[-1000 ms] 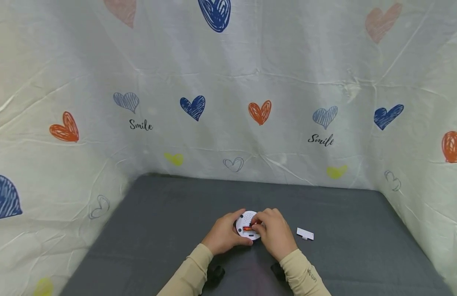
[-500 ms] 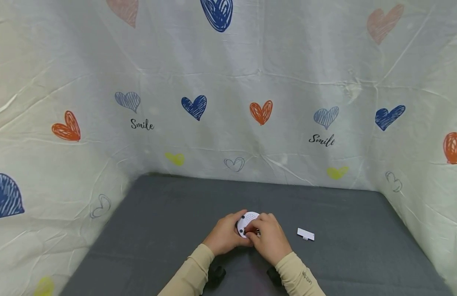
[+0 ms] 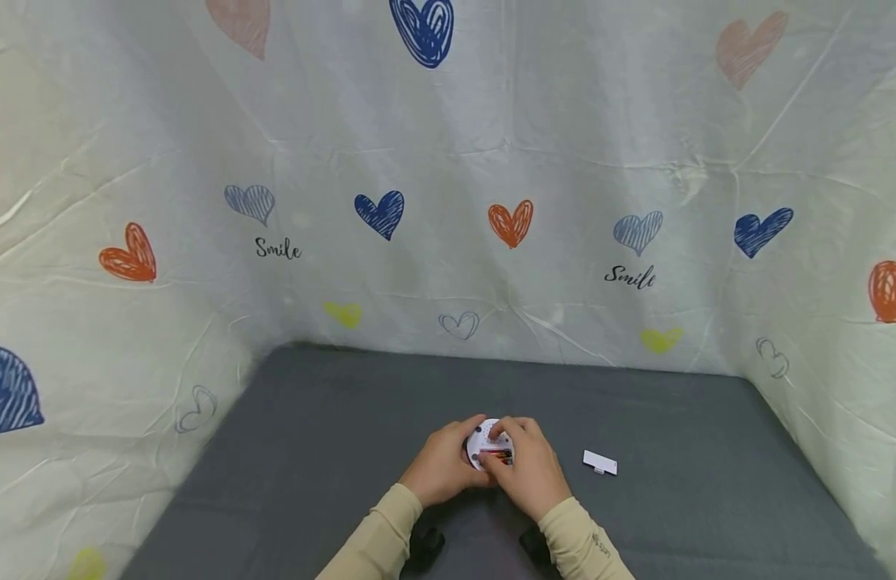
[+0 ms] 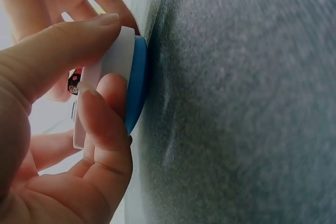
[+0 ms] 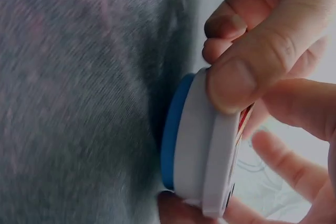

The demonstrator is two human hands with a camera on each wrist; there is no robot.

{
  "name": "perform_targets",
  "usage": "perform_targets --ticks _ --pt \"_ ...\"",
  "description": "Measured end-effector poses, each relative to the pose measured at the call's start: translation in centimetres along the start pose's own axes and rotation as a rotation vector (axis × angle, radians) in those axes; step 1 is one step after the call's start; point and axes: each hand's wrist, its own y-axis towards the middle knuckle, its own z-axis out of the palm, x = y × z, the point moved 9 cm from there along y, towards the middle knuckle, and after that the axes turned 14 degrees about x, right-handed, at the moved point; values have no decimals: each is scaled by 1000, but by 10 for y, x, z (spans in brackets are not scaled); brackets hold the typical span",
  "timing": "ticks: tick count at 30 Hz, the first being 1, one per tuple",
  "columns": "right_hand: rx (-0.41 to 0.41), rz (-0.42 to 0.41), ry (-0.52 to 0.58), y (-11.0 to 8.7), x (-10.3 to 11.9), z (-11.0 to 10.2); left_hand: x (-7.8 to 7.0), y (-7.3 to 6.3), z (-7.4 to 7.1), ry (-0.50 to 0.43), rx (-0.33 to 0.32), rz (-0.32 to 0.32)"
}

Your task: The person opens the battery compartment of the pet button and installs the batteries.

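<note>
The white round device (image 3: 480,441) sits low in front of me, near the middle of the bench (image 3: 346,435), blue side down and pale face up; I cannot tell whether its underside touches the cloth. My left hand (image 3: 445,459) is curled firmly about its left rim. My right hand (image 3: 529,467) arches over the face, thumb and index finger parted and slightly bent, with nothing I can make out gripped between them. Red shows in that gap, in the open battery compartment (image 3: 497,456), and from the left wrist I see the end of a battery (image 4: 74,82) standing proud of the face. A flat white piece with a small tab, which I take for the cover (image 3: 599,462), lies apart to the right. I judge the step in hand to be seating the battery, though its direction is unproven from here. If so, the next move calls for a steady left hold and a right fingertip pressing that raised end level, checking that it lies flush before I reach for the cover.
</note>
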Motion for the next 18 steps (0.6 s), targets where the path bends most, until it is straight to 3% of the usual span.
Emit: perform_targets --ticks 8,18 --pt "63 72 106 1 -8 0 -3 0 1 10 -13 -7" --pt "33 129 94 -1 -10 -3 -5 2 5 34 -18 28"
